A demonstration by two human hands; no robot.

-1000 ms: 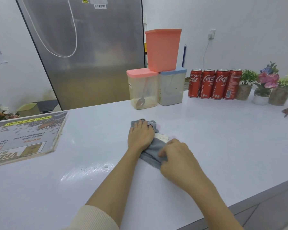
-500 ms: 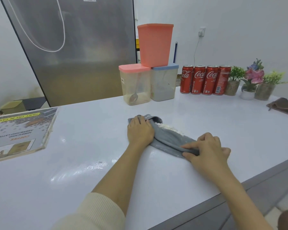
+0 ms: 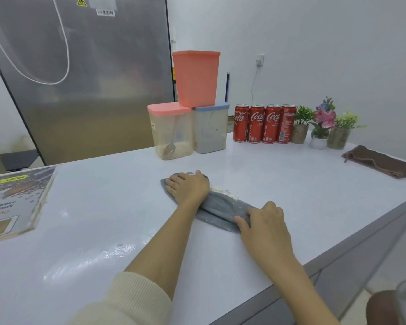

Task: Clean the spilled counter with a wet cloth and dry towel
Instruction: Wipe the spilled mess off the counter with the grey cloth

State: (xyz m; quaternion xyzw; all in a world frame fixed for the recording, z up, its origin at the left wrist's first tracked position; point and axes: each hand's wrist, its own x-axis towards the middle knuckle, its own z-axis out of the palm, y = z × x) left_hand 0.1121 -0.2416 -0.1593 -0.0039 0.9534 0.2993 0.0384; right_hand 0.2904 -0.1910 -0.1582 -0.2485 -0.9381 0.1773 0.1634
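Both hands (image 3: 188, 187) (image 3: 265, 221) have spread the grey cloth (image 3: 223, 207) wider apart.

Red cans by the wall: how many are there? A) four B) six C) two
A: four cans stand in a row on the counter, between the tubs and the plants.

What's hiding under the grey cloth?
White crumbs peek out along the far edge of the grey cloth. Whether more lies beneath cannot be seen: the cloth covers it, with the left hand pressing one end and the right hand gripping the other.
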